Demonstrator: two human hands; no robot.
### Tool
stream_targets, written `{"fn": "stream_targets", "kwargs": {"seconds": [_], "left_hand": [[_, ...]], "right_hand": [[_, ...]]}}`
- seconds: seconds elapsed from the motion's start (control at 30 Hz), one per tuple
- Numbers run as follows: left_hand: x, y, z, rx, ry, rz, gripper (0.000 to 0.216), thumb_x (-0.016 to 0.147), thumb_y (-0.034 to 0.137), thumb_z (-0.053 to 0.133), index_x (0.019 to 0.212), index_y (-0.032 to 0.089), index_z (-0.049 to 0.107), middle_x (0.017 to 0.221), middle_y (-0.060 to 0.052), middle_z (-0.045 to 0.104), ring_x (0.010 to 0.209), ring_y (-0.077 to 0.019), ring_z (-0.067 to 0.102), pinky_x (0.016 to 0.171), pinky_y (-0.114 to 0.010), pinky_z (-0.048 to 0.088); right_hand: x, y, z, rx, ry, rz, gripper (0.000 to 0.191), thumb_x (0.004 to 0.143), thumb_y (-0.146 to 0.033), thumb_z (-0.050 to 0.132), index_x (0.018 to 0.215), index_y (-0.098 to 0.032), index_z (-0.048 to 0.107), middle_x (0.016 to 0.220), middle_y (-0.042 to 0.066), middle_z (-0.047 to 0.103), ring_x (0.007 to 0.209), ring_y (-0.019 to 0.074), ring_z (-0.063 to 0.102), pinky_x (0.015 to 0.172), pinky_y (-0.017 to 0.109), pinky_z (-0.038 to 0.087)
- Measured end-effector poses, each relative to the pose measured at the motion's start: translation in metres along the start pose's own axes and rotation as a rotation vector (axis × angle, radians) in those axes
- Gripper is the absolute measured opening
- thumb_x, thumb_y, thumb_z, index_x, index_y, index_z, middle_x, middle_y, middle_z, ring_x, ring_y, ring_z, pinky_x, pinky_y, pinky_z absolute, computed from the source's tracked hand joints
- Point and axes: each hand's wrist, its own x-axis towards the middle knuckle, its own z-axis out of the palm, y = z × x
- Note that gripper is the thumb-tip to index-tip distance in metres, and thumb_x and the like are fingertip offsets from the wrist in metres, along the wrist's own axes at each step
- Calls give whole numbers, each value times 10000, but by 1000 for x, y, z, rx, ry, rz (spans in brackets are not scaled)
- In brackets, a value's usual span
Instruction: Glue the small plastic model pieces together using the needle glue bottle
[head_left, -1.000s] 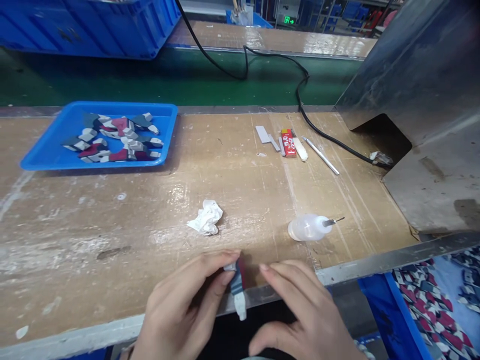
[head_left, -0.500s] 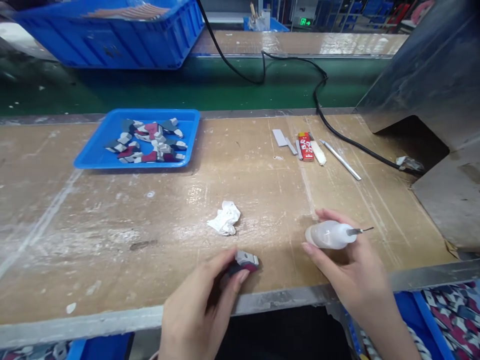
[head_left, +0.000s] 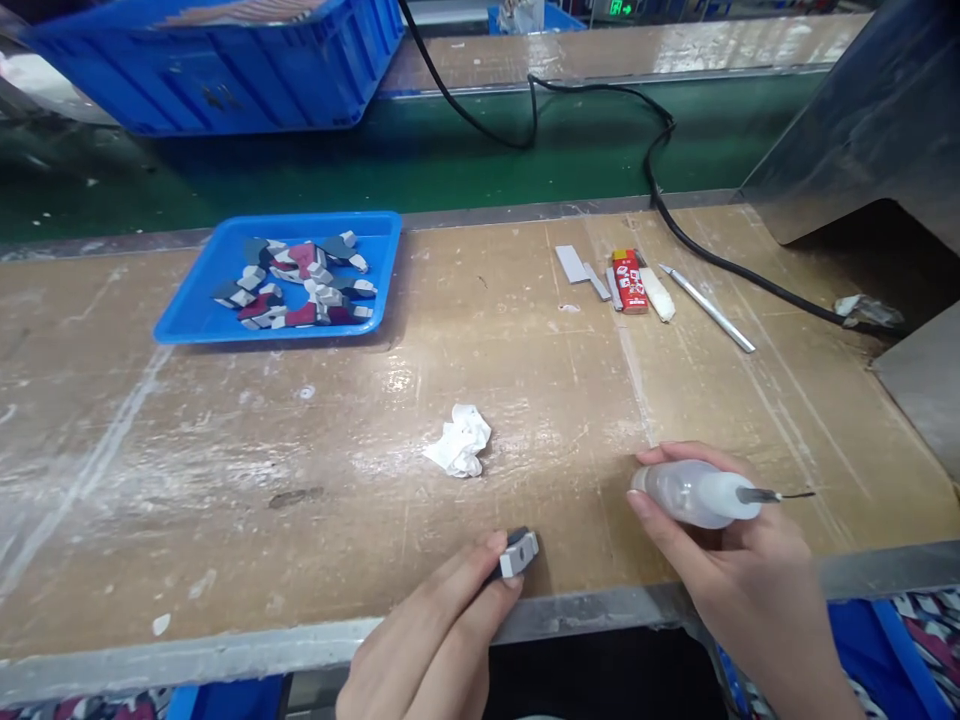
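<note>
Between the thumb and fingers of my left hand is a small grey and dark moulded piece, held close to the bench's front edge. Its pale grey face with a small dark hole is turned up. My right hand is wrapped round a translucent squeeze bottle, which lies tilted on its side with its thin needle tip pointing right. A crumpled white tissue rests on the bench just beyond my left hand.
A blue tray of similar grey, white and maroon pieces sits at the back left. Toward the back right lie a red lighter and a silver craft knife. A black cable runs past them to a metal housing.
My left hand has turned the piece, so its grey face shows more and its maroon side is hidden. My right hand and the bottle appear lower and further right; the view has shifted too.
</note>
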Motion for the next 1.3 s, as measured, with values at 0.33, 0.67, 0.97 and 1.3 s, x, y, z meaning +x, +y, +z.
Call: {"fn": "stream_targets", "kwargs": {"seconds": [0.33, 0.67, 0.97, 1.3], "left_hand": [[2, 1, 2, -17, -15, 22, 273, 876, -36, 607, 1009, 166, 734, 1153, -56, 754, 1026, -187, 741, 913, -260, 616], [2, -5, 8, -56, 44, 36, 290, 805, -81, 703, 958, 162, 739, 1072, -44, 777, 918, -160, 759, 849, -238, 623], [8, -2, 13, -174, 57, -114, 135, 849, 62, 733, 908, 167, 670, 1024, -50, 782, 865, -161, 773, 799, -216, 633], [10, 1, 0, -302, -110, -97, 324, 877, 16, 657, 1160, 172, 653, 1113, -66, 748, 1003, -174, 731, 857, -251, 624]], "right_hand": [[-4, -6, 0, 107, -2, 137, 276, 837, -374, 764, 1076, -290, 653, 1027, 1, 739, 920, 178, 732, 693, 247, 607], [-7, 2, -4, 214, -80, 194, 586, 737, -419, 854, 1258, -309, 610, 1216, 60, 696, 1089, 262, 687, 713, 310, 622], [-43, -35, 7, 238, 467, -88, 183, 821, -77, 702, 869, -238, 629, 806, 34, 607, 732, 186, 602, 616, 323, 488], [-35, -61, 33, 343, -235, 59, 101, 857, -139, 627, 903, -215, 674, 681, -47, 623, 504, 63, 550, 471, 129, 468]]}}
